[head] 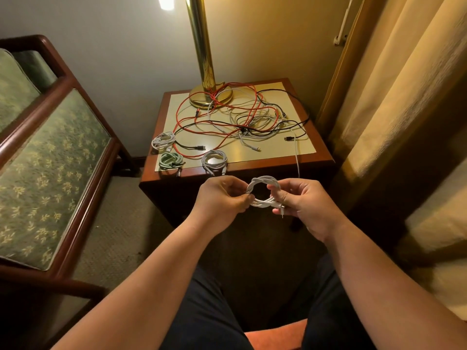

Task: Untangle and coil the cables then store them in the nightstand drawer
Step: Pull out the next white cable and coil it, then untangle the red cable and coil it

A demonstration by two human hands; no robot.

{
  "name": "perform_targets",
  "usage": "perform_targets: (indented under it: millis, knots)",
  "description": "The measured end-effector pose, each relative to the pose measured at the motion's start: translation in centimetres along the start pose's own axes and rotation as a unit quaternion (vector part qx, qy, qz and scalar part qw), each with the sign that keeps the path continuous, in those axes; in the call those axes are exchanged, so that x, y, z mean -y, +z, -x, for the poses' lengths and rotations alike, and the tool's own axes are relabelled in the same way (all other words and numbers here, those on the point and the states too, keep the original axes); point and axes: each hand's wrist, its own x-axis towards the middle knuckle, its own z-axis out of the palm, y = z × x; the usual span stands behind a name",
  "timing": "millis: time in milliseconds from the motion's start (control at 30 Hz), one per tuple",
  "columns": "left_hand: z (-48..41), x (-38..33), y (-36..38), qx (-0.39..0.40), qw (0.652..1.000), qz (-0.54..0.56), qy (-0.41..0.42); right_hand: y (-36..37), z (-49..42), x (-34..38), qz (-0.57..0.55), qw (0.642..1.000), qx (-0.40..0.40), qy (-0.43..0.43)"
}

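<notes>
Left hand [222, 198]: pinching my white cable coil [262, 178]
Right hand [303, 202]: gripping its other side
Beyond my hands: tangled cables [243, 131] on the bench [278, 152]

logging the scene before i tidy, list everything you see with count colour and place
held coil: 1, white, in front of nightstand
left white coil: 1, white, left edge of nightstand top
green coil: 1, pale green, front left corner
front white coil: 1, white, front edge
loose cables: count unclear, red, black, white, tangled mid-top
nightstand: 1, brown wood, cream top, centre
lamp: 1, brass, back of nightstand
chair: 1, green cushions, wood frame, left
curtain: 1, yellow, right
hands: 2, left hand and right hand both grip held coil
</notes>
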Motion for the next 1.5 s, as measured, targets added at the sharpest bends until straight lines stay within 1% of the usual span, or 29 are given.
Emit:
perform_targets:
  millis: [100,233,333,400,467,567,633,700,800,900,967,1067,1167,1267,1333,1500]
  knots:
    - [-0.4,-0.2,0.9,-0.01,1.0,0.003,-0.01,-0.6,-0.5,-0.1,-0.014,1.0,0.004,0.006]
    - [-1.5,-0.8,1.0,-0.002,0.999,0.018,-0.031,-1.6,-1.4,0.2,-0.032,0.998,0.04,0.041]
    - [-2.7,-1.3,0.8,-0.003,0.998,0.035,-0.045,-2.2,-2.3,0.5,-0.013,0.998,0.045,0.047]
    - [-3.8,-1.5,0.6,-0.001,0.998,0.035,-0.055,-2.5,-3.3,0.8,0.046,0.998,0.026,0.032]
    - [-5.0,-1.6,0.5,-0.002,0.998,0.026,-0.06,-2.9,-4.8,1.3,0.123,0.992,-0.031,0.0]
    - [-6.9,-1.7,0.4,-0.012,0.997,0.004,-0.072,-4.0,-8.1,2.0,0.221,0.965,-0.123,-0.073]
    - [-8.4,-1.8,0.5,-0.022,0.996,-0.022,-0.078,-4.8,-10.6,1.9,0.301,0.937,-0.138,-0.111]
    - [-10.1,-1.8,0.7,-0.034,0.994,-0.062,-0.08,-5.5,-13.2,1.2,0.393,0.903,-0.116,-0.128]
    - [-12.4,-1.7,1.0,-0.055,0.989,-0.113,-0.077,-5.9,-16.4,0.0,0.492,0.859,-0.053,-0.129]
    - [-14.3,-1.6,1.2,-0.064,0.982,-0.158,-0.084,-5.8,-18.9,-0.8,0.554,0.824,-0.01,-0.121]
    - [-15.5,-1.4,1.2,-0.058,0.976,-0.194,-0.081,-5.9,-20.4,-1.0,0.578,0.809,0.012,-0.103]
    - [-17.2,-1.4,1.0,-0.052,0.966,-0.243,-0.073,-6.0,-21.9,-1.2,0.598,0.796,0.026,-0.087]
    - [-18.7,-1.5,0.9,-0.044,0.963,-0.257,-0.073,-6.2,-22.1,-1.7,0.596,0.797,0.02,-0.098]
    - [-20.2,-1.4,0.7,-0.018,0.955,-0.293,-0.052,-6.3,-22.1,-2.2,0.595,0.796,0.011,-0.109]
    - [-21.5,-1.3,0.2,-0.01,0.941,-0.337,-0.023,-6.3,-22.1,-2.2,0.596,0.795,0.007,-0.113]
    - [-24.9,-0.4,-1.1,-0.04,0.897,-0.438,0.037,-6.2,-22.1,-2.1,0.597,0.794,0.004,-0.116]
